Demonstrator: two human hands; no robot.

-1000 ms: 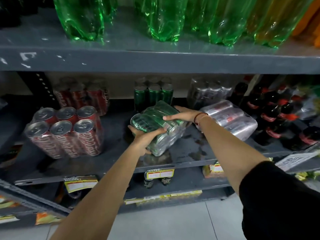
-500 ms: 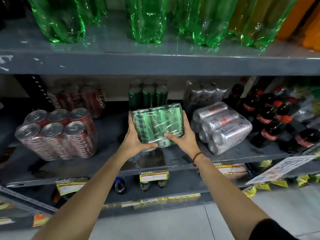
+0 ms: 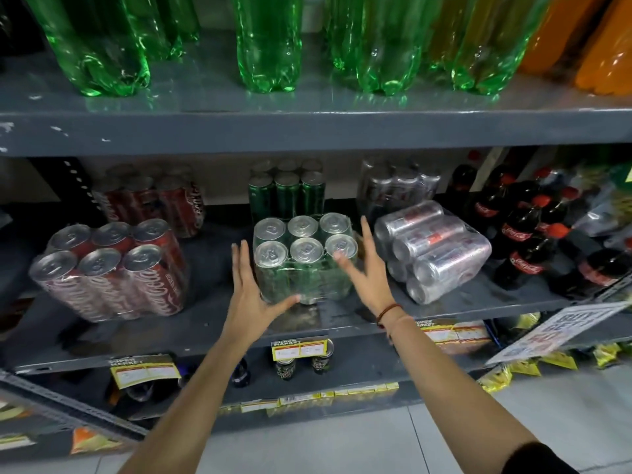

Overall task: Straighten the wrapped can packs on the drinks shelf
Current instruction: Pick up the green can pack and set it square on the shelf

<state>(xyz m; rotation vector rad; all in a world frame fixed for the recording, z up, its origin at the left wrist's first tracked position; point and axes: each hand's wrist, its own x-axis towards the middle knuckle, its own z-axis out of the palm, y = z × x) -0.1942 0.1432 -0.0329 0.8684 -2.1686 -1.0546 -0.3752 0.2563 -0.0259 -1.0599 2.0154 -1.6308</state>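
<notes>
A wrapped pack of green cans [image 3: 304, 258] stands upright on the grey drinks shelf [image 3: 219, 323], lids up. My left hand [image 3: 251, 292] is spread at its left side, thumb against the pack's lower front. On the pack's right, my right hand [image 3: 366, 268] has its fingers apart, the fingertips blurred near the top right can. A red cola can pack [image 3: 113, 268] stands tilted at the left. A silver can pack [image 3: 432, 249] lies on its side at the right. More red [image 3: 150, 196], green [image 3: 287, 193] and silver [image 3: 396, 186] packs stand behind.
Green and orange plastic bottles [image 3: 266, 46] stand on the shelf above. Dark cola bottles [image 3: 523, 234] crowd the right end of the drinks shelf. Yellow price tags [image 3: 301, 348] hang on the shelf edge, and a loose sign [image 3: 554, 331] leans at the right. Grey floor tiles lie below.
The green pack went from lying tilted in both hands to standing upright on the shelf. Both hands have opened and drawn back from its sides.
</notes>
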